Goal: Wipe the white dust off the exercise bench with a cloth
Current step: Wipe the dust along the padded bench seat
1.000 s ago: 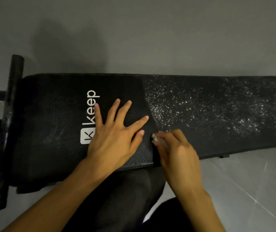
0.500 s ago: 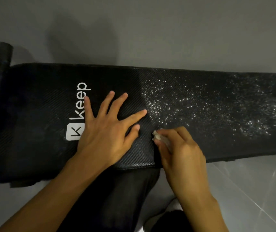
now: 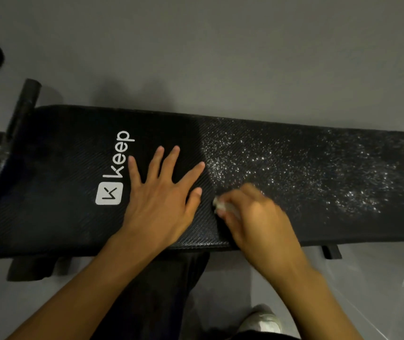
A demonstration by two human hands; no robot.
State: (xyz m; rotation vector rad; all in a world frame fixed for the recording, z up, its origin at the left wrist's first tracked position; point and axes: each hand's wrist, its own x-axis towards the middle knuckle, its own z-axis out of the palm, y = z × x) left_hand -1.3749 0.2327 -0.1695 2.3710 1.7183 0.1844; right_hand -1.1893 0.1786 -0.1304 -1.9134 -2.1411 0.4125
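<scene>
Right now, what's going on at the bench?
A person is wiping a black exercise bench. The left hand lies flat, fingers spread, on the pad beside the Keep logo. The right hand, blurred, holds a small cloth against the pad at the edge of the white dust. The pad left of the hands looks clean; everything to the right of them is speckled and not yet wiped.

Dim, grainy view, one patch blurred.
Light from behind the camera throws a soft shadow (image 3: 122, 94) beyond the bench (image 3: 61, 180); dust (image 3: 282, 163) glints white, the right hand (image 3: 257, 217) and cloth (image 3: 220, 204) smear with motion, the left hand (image 3: 157, 200) is sharp, edges bow.
</scene>
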